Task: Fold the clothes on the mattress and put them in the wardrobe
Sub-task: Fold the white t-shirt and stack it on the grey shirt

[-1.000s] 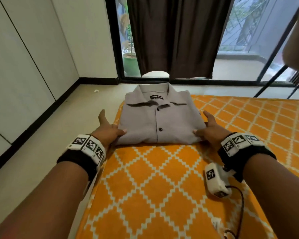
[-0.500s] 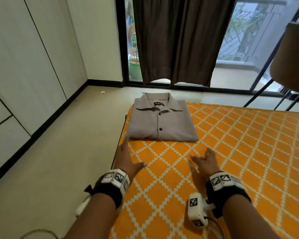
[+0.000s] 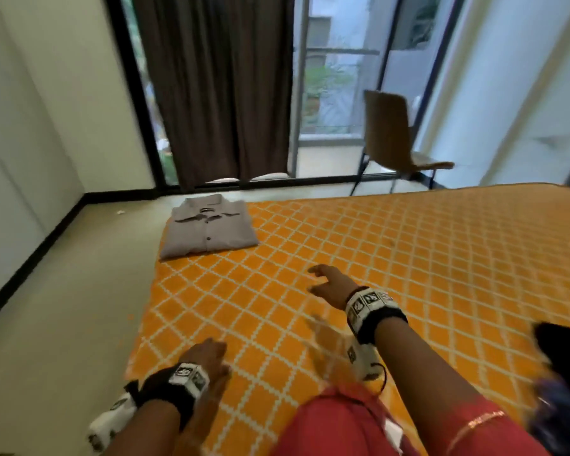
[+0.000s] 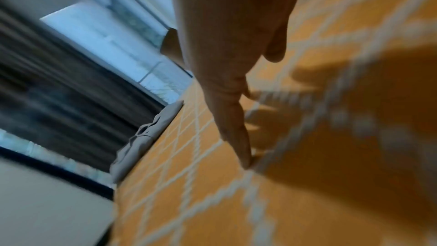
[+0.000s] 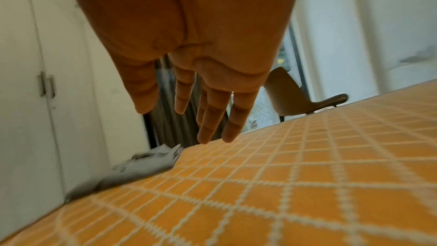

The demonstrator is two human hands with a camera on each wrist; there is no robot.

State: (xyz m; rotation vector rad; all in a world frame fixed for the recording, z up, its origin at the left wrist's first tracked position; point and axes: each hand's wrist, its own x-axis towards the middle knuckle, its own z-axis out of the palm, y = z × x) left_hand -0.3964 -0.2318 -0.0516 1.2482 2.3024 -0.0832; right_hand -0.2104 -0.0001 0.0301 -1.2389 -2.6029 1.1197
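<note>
Lower left of the head view, the left hand presses flat on the orange diamond-patterned mattress, fingers straight, holding nothing. Upper left of centre, the folded grey shirt lies buttoned, collar up, at the mattress's far corner, well apart from both hands. Centre right, the right hand hovers above the mattress, fingers loosely spread and empty. Upper right, a brown chair by the window

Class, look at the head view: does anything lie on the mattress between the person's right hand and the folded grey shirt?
Nothing visible does. Only bare orange mattress lies between the right hand and the folded grey shirt, which sits at the far left corner.
</note>
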